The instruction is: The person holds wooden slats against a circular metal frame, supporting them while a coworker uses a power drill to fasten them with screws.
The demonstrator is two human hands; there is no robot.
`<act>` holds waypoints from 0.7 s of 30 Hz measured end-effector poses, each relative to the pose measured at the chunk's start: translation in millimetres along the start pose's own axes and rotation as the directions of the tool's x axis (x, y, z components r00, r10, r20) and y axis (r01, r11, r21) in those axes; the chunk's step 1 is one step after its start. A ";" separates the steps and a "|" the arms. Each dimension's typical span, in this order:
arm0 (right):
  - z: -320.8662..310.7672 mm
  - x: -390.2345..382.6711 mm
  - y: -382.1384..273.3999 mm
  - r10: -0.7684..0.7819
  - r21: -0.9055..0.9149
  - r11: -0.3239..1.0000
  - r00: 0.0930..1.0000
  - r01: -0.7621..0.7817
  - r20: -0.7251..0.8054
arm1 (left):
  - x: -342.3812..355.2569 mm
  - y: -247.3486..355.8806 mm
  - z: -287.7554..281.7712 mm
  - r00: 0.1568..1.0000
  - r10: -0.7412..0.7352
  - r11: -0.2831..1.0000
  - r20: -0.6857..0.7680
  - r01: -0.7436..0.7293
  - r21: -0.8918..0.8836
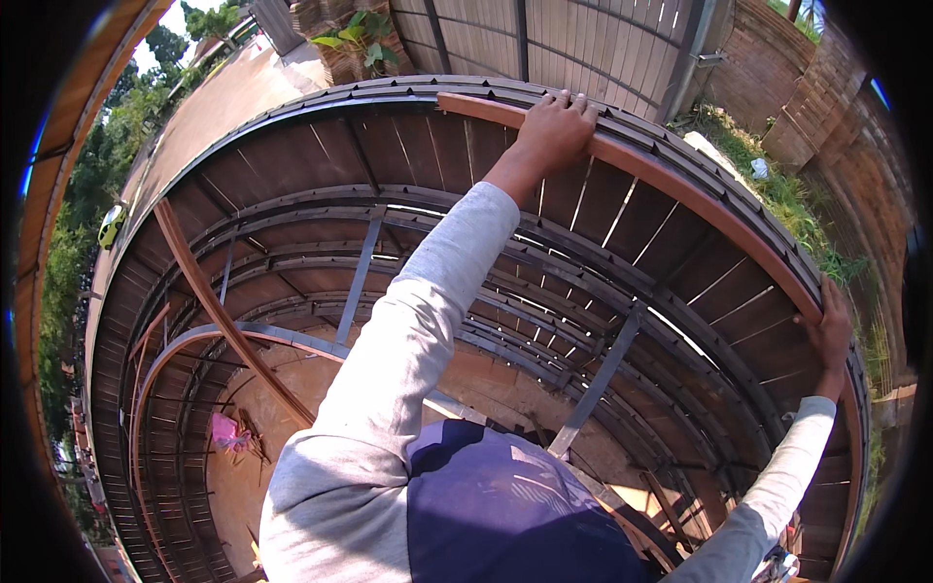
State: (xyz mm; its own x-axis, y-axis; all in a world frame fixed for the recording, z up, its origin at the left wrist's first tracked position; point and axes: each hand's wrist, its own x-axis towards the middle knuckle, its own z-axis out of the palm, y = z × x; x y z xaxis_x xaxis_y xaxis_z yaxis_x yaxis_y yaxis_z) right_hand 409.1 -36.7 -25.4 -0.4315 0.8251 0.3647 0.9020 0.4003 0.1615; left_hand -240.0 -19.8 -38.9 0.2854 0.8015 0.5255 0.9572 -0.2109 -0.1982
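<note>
A long reddish-brown beam point(671, 180), which looks curved in this view, lies along the inner side of a dark slatted wall's top edge point(340, 89). My left hand point(562, 124) is closed over the beam near its left end, fingers hooked over the top edge. Farther right, my right hand point(828, 325) also grips beam and edge, its fingertips on the outer side. Both arms are stretched out in grey sleeves. The undersides of the beam at my palms are hidden.
Below me, dark rails and grey metal struts point(604, 374) cross the structure. A brown beam point(228, 325) slants down at the left. A pink bag point(230, 432) lies on the dirt floor. Beyond the wall are a corrugated metal gate point(603, 44), brick walls point(768, 73) and grass.
</note>
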 end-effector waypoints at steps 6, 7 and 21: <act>-1.8 1.3 -3.8 0.003 0.001 1.000 1.000 -0.003 0.020 | -3.2 -0.2 9.3 0.999 -0.010 1.000 -0.053 0.011 0.013; -1.2 1.0 -3.9 0.000 0.012 1.000 1.000 0.000 0.015 | -1.7 -0.7 8.7 0.998 -0.005 1.000 -0.057 0.006 0.021; -4.9 2.8 -2.6 -0.007 -0.022 1.000 1.000 0.008 0.014 | 2.0 -8.5 -14.5 0.991 0.093 0.990 0.091 -0.083 -0.111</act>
State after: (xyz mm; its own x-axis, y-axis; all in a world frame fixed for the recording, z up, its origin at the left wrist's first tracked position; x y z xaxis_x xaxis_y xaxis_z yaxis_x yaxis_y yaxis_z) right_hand 405.6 -37.4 -20.3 -0.4382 0.8278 0.3503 0.8988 0.3978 0.1841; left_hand -247.0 -24.5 -24.2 0.3680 0.8260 0.4270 0.9296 -0.3377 -0.1478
